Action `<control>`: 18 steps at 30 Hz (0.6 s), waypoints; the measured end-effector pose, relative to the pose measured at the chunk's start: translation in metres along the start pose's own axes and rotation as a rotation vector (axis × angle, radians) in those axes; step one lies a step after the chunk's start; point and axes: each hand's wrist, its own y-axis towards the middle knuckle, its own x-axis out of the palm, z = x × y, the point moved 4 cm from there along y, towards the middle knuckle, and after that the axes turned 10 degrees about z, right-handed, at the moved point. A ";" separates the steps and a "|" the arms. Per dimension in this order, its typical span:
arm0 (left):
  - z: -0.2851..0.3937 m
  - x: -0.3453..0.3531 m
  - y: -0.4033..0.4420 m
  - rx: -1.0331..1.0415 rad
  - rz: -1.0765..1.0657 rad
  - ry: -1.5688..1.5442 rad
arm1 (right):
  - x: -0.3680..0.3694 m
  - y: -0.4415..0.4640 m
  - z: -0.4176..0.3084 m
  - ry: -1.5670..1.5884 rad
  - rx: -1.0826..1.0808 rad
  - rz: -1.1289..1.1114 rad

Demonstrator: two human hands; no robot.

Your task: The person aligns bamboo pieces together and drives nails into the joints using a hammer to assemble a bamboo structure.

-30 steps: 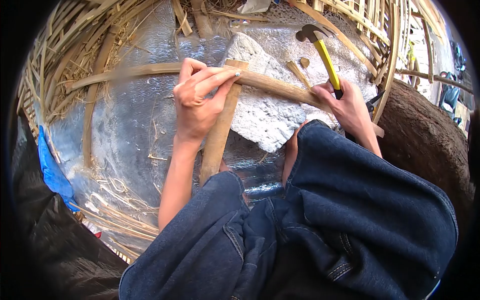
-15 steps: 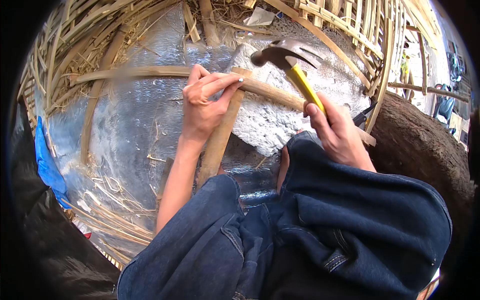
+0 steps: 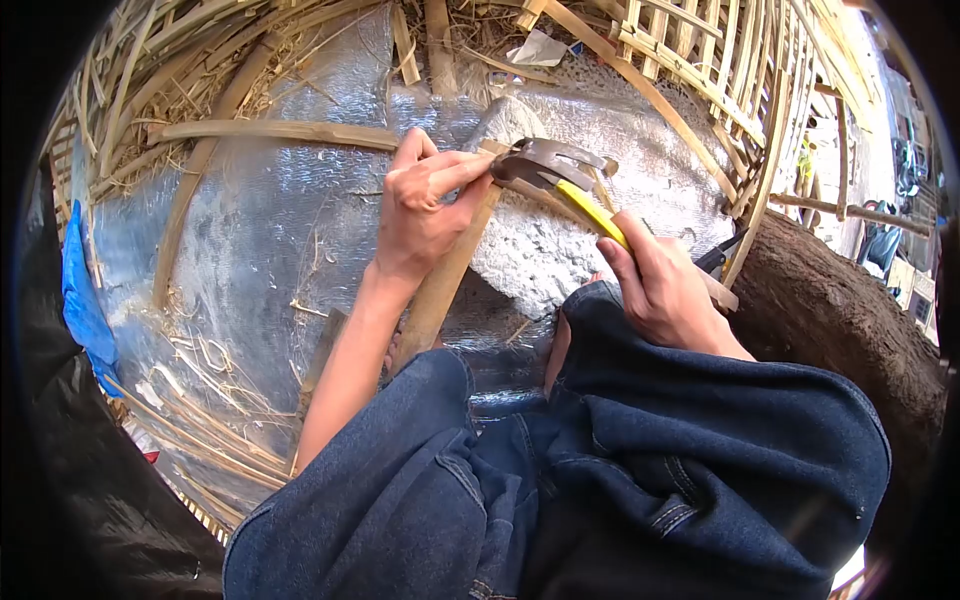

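Note:
My right hand is wrapped round the yellow handle of a claw hammer. The hammer's face is down at the fingertips of my left hand, over the spot where two wooden strips cross. Those left fingers are pinched together on a nail, whose head is now hidden behind the hammer. One strip slants up from between my knees. Across it lies a longer strip, partly covered by my left hand and the hammer. A rough grey stone block sits beneath the crossing.
Shiny silver sheeting covers the ground. Bamboo latticework and bundled strips curve around the far side. A thick brown log lies at right, a blue tarp at left. Loose slivers are scattered at lower left.
My right hand has swung the hammer down and left, from raised above the strips to the left fingertips. The left hand keeps its pinch at the crossing; the view has shifted slightly.

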 end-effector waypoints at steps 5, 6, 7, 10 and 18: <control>0.001 0.001 -0.001 0.029 0.035 -0.002 | -0.004 0.000 -0.006 0.038 0.103 -0.001; 0.000 0.000 -0.002 0.028 0.035 -0.003 | -0.003 0.000 -0.005 0.038 0.103 -0.002; 0.000 0.000 -0.002 0.031 0.044 0.008 | -0.002 0.002 -0.005 -0.013 0.061 -0.017; 0.002 0.001 0.000 0.034 0.053 0.009 | 0.000 -0.001 -0.004 -0.044 -0.005 0.023; 0.002 -0.001 -0.005 0.013 0.040 -0.021 | -0.005 -0.002 -0.001 -0.048 0.011 0.088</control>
